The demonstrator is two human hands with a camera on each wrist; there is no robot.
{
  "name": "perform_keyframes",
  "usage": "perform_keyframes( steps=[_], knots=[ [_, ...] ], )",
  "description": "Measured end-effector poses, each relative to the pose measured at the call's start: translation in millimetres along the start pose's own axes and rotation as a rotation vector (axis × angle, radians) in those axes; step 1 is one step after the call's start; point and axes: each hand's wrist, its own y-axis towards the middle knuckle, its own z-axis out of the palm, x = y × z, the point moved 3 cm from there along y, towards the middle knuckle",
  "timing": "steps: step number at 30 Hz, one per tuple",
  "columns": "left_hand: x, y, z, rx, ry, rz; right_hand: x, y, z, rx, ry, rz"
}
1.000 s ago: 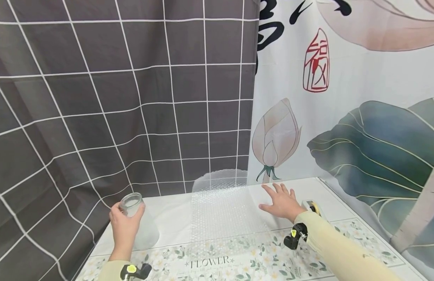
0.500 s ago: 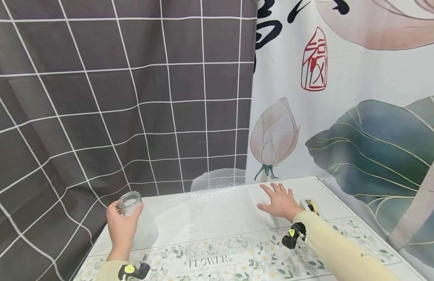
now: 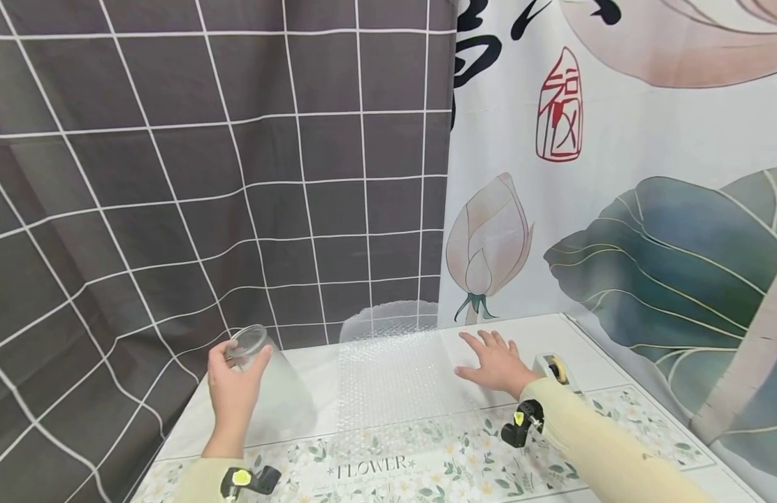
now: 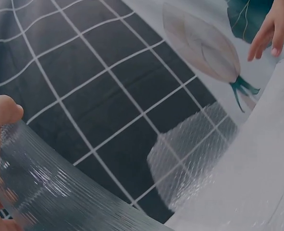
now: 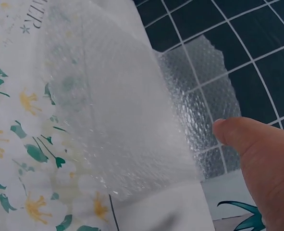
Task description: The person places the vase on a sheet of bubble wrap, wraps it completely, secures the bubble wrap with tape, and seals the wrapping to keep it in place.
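Note:
In the head view, my left hand (image 3: 234, 391) grips a clear glass vase (image 3: 284, 398) around its neck, thumb on the near side of the rim. The vase leans, its mouth toward the left and its wider body toward the table's middle. Fine ribbing shows on the glass vase (image 4: 69, 192) in the left wrist view. A sheet of bubble wrap (image 3: 395, 384) lies flat on the table beside the vase, its far end hanging past the back edge. My right hand (image 3: 497, 363), fingers spread and holding nothing, is just right of the wrap; its thumb points toward the sheet.
The white table (image 3: 552, 332) has a floral printed band with the word FLOWER along its front. A small white-and-yellow object (image 3: 557, 370) with a dark part sits behind the right forearm. A dark grid curtain (image 3: 338, 209) and a lotus-print curtain (image 3: 615, 161) hang behind.
My left hand has moved the vase right and slightly upward in the head view, and the vase leans more. The right hand and the bubble wrap stay about where they were.

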Motion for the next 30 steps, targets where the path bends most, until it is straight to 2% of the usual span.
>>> perform_keyframes(
  steps=[10, 17, 21, 30],
  knots=[
    [-16.8, -7.6, 26.1, 0.076, -0.067, 0.020, 28.4, 2.5, 11.9, -0.012, 0.046, -0.113],
    [-31.5, -15.3, 45.5, 0.140, -0.120, 0.016, 45.6, 1.9, 18.8, -0.016, 0.142, -0.169],
    [-38.2, -18.4, 53.1, 0.149, -0.140, 0.026, 53.4, 2.3, 23.1, -0.012, 0.192, -0.204],
    [-49.9, -25.5, 67.7, 0.186, -0.178, 0.022, 73.1, 4.7, 26.8, 0.027, 0.361, -0.213]
  ],
)
